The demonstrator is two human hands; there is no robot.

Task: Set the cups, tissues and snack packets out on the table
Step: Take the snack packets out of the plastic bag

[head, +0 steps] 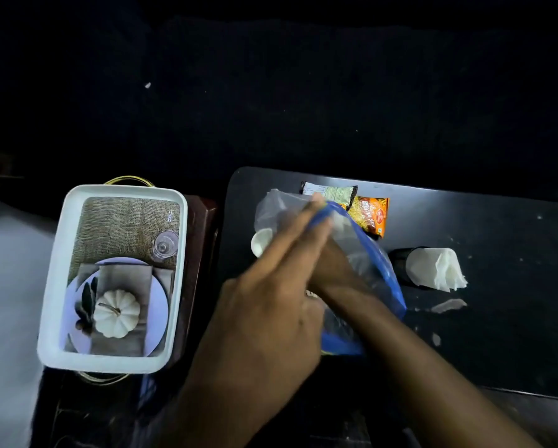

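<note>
A clear plastic bag (368,260) with a blue rim lies on the black table (497,318). A white cup (260,242) shows through the bag's far left end. My left hand (271,305) stretches along the bag, with its fingertips on the blue rim. My right hand (334,270) reaches into the bag's mouth; its fingers are hidden behind my left hand. Beyond the bag lie a green and black snack packet (335,190) and an orange snack packet (372,216). White tissues (439,270) stick out of a black holder (398,263) lying on its side at the right.
A white rectangular tray (54,286) with a printed picture on its base sits on a dark stand left of the table. A scrap of white tissue (448,305) lies near the holder. The surroundings beyond the table are dark.
</note>
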